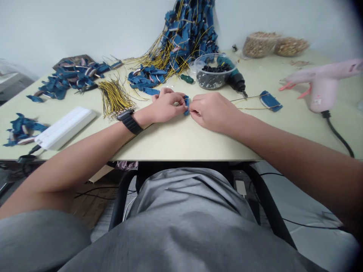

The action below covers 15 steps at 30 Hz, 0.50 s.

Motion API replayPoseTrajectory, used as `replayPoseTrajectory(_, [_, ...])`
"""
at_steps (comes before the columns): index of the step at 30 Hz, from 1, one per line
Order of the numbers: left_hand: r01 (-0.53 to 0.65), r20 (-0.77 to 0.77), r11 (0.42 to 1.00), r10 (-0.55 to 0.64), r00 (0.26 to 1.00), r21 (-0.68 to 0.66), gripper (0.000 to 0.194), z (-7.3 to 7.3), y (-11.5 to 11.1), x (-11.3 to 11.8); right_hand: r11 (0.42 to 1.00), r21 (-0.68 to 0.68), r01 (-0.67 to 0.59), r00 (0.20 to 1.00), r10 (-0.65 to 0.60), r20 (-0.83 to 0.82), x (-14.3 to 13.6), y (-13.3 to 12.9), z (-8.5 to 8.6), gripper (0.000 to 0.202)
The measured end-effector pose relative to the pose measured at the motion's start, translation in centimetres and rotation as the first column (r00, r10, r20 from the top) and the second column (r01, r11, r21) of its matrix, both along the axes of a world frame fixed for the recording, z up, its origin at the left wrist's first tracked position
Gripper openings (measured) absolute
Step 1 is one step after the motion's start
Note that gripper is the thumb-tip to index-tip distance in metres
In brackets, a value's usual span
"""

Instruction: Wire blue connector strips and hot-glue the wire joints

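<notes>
My left hand, with a black watch on its wrist, pinches a small blue piece near the middle of the table. Close against its right side, my right hand has its fingers curled together; what lies between those fingertips is hidden. Thin black and yellow wires run out from under my right hand to another blue piece lying flat on the table.
A tub of black parts, a teal power tool and a small green screwdriver lie beyond my hands. Yellow-black wires, blue piles and a white box are left; a pink glue gun stands right.
</notes>
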<state>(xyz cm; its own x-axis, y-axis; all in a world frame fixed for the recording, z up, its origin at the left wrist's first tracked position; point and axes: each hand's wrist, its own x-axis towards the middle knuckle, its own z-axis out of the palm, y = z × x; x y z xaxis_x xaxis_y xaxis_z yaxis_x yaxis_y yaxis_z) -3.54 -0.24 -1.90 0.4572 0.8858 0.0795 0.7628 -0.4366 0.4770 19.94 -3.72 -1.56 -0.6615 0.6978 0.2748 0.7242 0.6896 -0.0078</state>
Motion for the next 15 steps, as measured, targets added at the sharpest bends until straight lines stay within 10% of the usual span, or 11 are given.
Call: replayPoseTrajectory(15, [0.054,-0.016,0.999,-0.054,0.998,0.000,0.032,0.8,-0.3,0.0,0.977,-0.210,0.035,0.979,-0.076,-0.190,1.9,2.1,1.0,0.023])
